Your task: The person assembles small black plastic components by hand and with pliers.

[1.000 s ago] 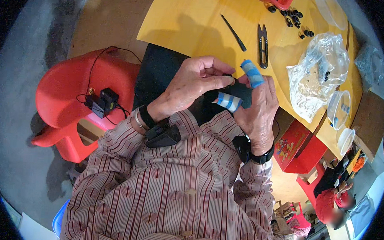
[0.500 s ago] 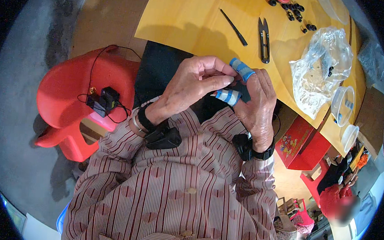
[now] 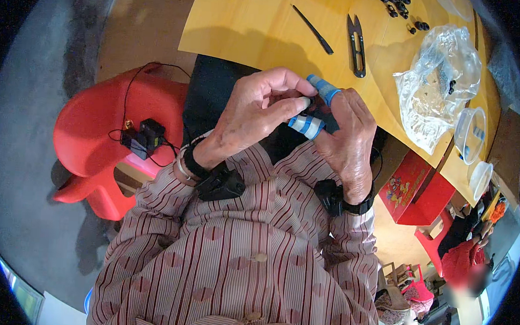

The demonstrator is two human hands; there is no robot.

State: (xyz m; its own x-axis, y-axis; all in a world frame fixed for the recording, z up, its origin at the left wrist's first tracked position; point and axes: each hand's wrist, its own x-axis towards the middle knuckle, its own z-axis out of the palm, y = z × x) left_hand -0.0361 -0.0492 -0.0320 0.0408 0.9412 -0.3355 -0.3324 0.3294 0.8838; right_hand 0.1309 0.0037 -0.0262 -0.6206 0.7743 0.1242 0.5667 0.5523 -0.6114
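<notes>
In front of my body, just off the near table edge, my left hand (image 3: 245, 109) and my right hand (image 3: 350, 129) meet at the fingertips. Between them is a small dark piece (image 3: 310, 104), mostly covered by the fingers, so its exact kind is unclear. My left thumb and forefinger are closed in a pinch on it. Blue-and-white striped wraps (image 3: 306, 127) cover the thumb and forefinger of my right hand, which close round the piece from the other side. Beyond the hands, black thread snips (image 3: 356, 50) and a thin black pointed rod (image 3: 314, 30) lie on the yellow table (image 3: 244, 20).
Several small black parts (image 3: 397, 6) lie at the far right, near a crumpled clear bag (image 3: 434, 101). Clear plastic tubs (image 3: 472, 135) stand by the right edge. A red chair (image 3: 85, 124) at left bears a black adapter with cables (image 3: 150, 134). A red box (image 3: 408, 194) sits below the table.
My left fingertips have shifted slightly on the small dark piece, and the left thumb now points more upward. The view has tilted a little; the table things have not otherwise moved.
</notes>
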